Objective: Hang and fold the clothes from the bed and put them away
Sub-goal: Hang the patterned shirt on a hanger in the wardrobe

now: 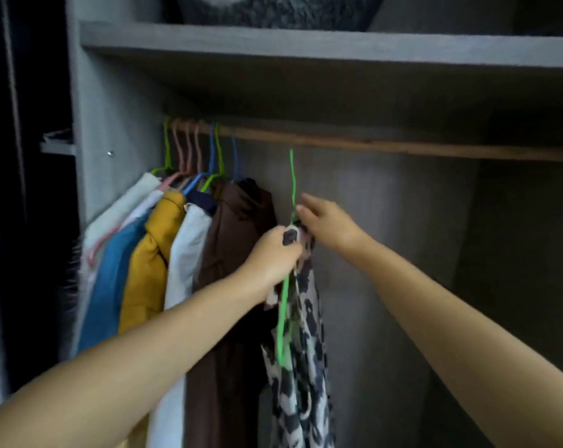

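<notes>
Both bare forearms reach up into the open wardrobe. The left hand (275, 253) is clenched around the neck of a green hanger (285, 305), grip closed on wire and cloth together. Draped on that hanger is a leopard-print garment (301, 367), hanging down between the two arms, just beside the brown garment (231, 253). The right hand (330, 221) has its grip released, fingers extended, fingertips at the hanger's upright stem; contact is hard to call. The hook's tip sits just below the wooden rail (386, 143), apart from it. Further left on the rail, a packed row: white, blue, mustard-yellow garment (150, 260), pale grey, then the brown one, on green, pink and blue hangers. Overhead, the grey shelf (306, 43) carries a dark speckled bundle (273, 9).
</notes>
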